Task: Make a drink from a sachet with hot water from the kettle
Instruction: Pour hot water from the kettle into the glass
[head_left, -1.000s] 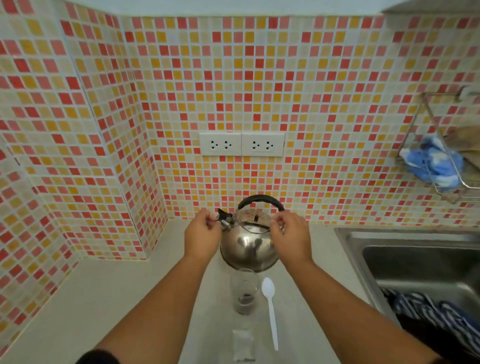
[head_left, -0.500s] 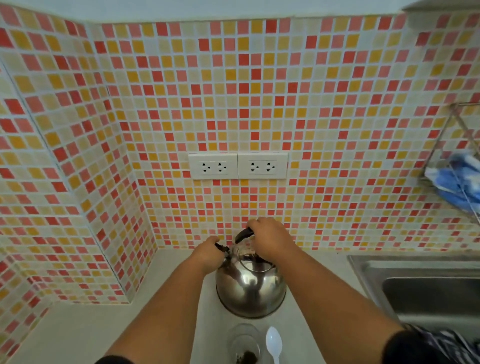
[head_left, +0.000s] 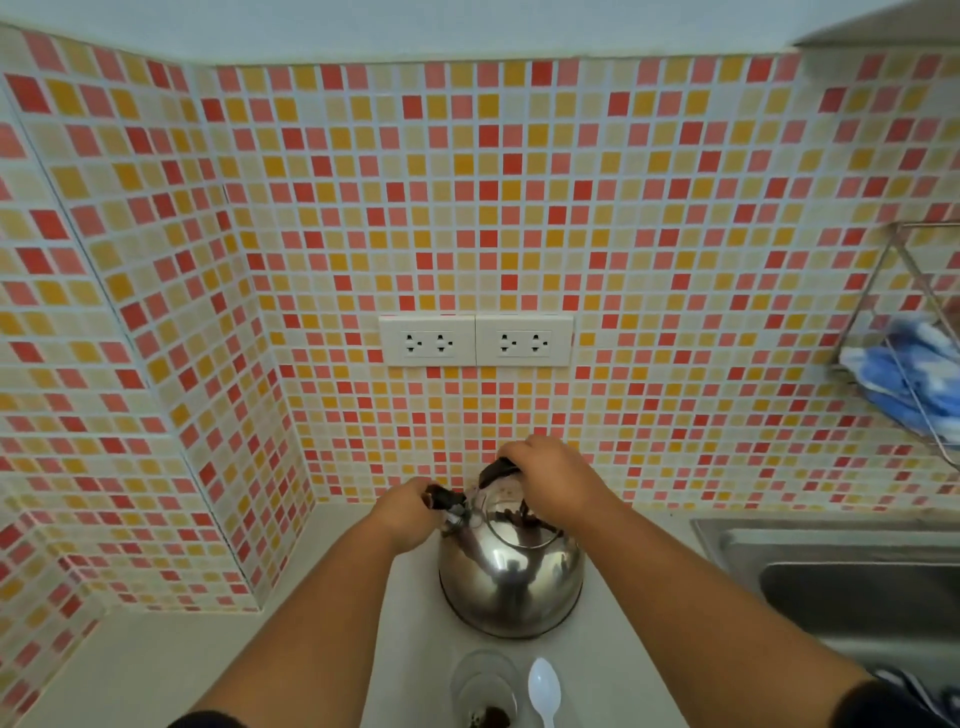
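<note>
Both hands on the kettle (head_left: 511, 582): right hand (head_left: 553, 480) grip around handle, left hand (head_left: 408, 514) grip pinching spout cap.

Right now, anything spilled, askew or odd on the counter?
Nothing stands out. The kettle sits upright with both hands on it, the glass with powder stands upright, the spoon lies beside it, and no spill shows.

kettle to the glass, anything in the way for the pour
Nothing visible does. The kettle stands on the counter just behind the glass, with bare counter between them. The white spoon lies right of the glass, off the path.
</note>
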